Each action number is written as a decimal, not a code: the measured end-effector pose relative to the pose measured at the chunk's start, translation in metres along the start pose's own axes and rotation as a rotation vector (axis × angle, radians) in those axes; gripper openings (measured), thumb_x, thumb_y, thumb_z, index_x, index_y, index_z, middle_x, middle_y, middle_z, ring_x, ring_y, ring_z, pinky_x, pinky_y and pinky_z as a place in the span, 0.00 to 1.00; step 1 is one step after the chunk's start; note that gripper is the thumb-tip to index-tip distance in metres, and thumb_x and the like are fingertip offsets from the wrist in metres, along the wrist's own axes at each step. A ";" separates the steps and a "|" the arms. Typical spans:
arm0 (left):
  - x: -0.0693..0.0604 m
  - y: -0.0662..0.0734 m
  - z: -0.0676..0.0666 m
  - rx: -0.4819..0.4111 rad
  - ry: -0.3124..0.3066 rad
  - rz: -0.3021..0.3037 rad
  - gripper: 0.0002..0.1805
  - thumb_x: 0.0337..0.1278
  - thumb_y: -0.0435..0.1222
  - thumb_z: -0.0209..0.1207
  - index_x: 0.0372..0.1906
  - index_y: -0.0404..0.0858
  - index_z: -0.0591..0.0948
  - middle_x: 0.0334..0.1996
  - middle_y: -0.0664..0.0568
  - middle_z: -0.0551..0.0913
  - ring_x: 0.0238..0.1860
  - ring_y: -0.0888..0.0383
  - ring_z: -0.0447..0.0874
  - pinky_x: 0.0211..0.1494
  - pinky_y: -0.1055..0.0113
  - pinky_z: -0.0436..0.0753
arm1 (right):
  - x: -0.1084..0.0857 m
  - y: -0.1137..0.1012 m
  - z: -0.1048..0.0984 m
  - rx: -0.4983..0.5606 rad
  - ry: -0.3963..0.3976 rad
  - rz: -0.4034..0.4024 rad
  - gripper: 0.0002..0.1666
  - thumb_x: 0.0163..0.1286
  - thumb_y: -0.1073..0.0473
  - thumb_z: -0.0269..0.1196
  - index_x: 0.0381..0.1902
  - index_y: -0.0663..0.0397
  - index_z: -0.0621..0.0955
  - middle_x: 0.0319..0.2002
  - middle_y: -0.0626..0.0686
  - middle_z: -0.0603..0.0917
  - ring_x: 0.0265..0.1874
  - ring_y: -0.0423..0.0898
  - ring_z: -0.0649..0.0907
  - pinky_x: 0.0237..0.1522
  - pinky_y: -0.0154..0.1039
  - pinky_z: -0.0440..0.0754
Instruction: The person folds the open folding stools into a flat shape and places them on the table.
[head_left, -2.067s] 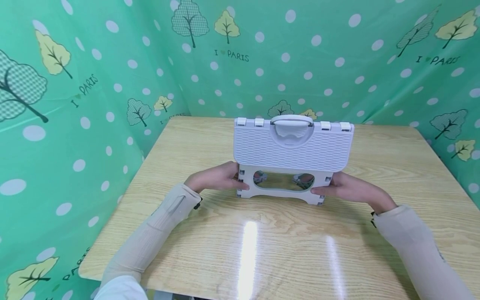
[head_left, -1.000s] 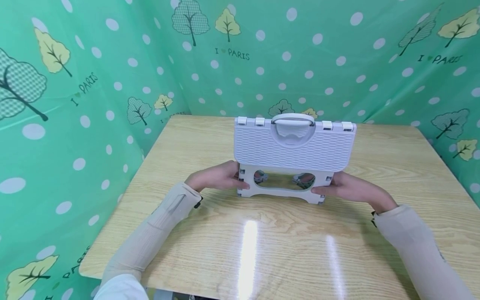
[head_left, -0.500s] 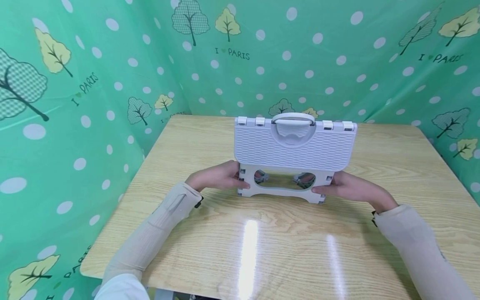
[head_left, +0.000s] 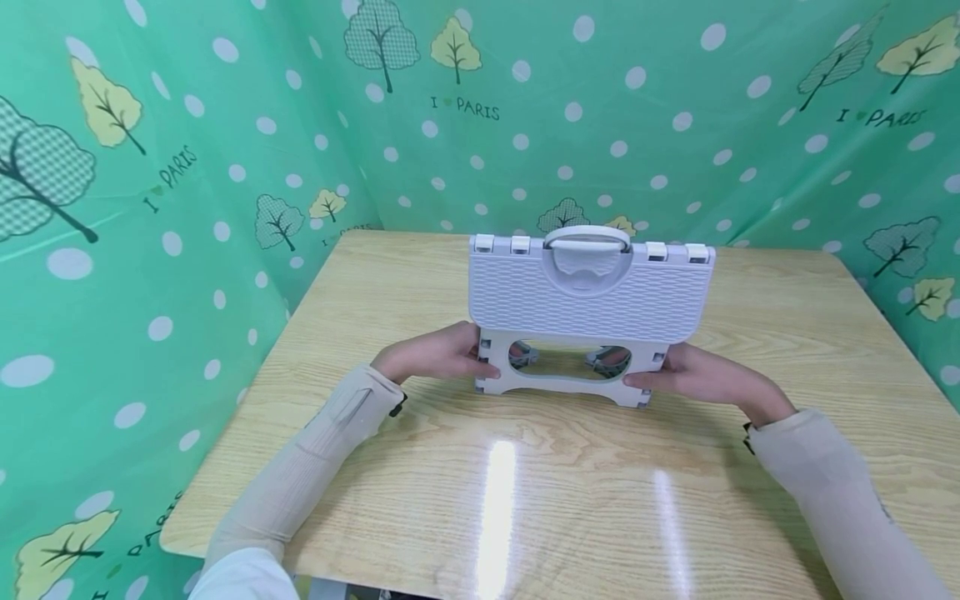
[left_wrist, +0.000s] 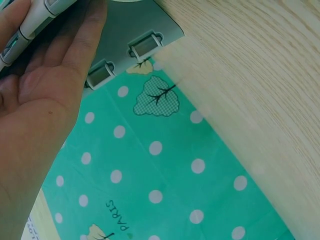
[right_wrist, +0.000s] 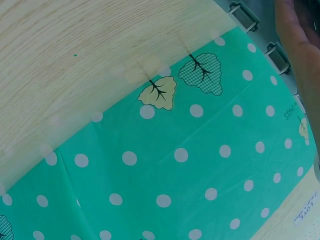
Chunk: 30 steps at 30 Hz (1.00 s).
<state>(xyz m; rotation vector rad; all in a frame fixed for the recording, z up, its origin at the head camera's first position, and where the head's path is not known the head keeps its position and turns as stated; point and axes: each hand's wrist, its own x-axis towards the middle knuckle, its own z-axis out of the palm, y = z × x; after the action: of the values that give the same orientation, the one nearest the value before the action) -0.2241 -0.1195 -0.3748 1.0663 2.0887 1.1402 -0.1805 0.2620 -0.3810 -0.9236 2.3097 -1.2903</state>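
Note:
A pale folding step stool (head_left: 510, 292) stands on the table with its textured top folded down toward me and its carry handle (head_left: 587, 236) uppermost. Below the top shows a white leg panel with two oval openings. At its left edge my left hand (head_left: 438, 353) grips the panel, thumb in front and fingers behind. My right hand (head_left: 697, 377) holds the right edge in the same way. In the left wrist view, the left palm (left_wrist: 45, 95) lies close to the stool's grey underside (left_wrist: 122, 25). Part of the right hand (right_wrist: 302, 55) appears in the right wrist view.
The wood-grain table (head_left: 405, 500) reflects light strips near its front. Behind and to the left hangs a green dotted curtain (head_left: 300, 108) printed with trees. Beige sleeves (head_left: 300, 467) cover both forearms.

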 end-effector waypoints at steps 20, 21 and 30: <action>0.001 -0.002 0.000 -0.016 0.002 0.003 0.40 0.63 0.27 0.62 0.76 0.39 0.57 0.60 0.41 0.78 0.55 0.53 0.82 0.54 0.62 0.84 | 0.000 0.002 -0.001 0.000 0.003 0.005 0.35 0.70 0.65 0.64 0.70 0.56 0.62 0.59 0.60 0.77 0.53 0.52 0.82 0.49 0.40 0.84; 0.001 -0.002 0.000 -0.017 0.000 0.006 0.40 0.63 0.27 0.62 0.76 0.39 0.57 0.60 0.41 0.78 0.55 0.52 0.82 0.54 0.62 0.84 | 0.000 0.002 -0.001 -0.001 0.004 0.003 0.35 0.70 0.65 0.64 0.70 0.56 0.62 0.59 0.60 0.77 0.53 0.52 0.82 0.49 0.40 0.84; 0.001 -0.001 0.000 -0.015 -0.004 -0.006 0.39 0.64 0.27 0.62 0.76 0.39 0.57 0.60 0.41 0.79 0.55 0.53 0.83 0.54 0.62 0.84 | 0.000 -0.001 0.000 -0.011 0.007 0.011 0.35 0.71 0.64 0.63 0.71 0.57 0.62 0.61 0.60 0.76 0.54 0.50 0.80 0.51 0.36 0.81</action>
<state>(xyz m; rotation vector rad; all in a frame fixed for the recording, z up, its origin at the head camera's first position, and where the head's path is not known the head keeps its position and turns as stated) -0.2252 -0.1197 -0.3759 1.0543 2.0756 1.1476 -0.1800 0.2619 -0.3802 -0.9102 2.3262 -1.2805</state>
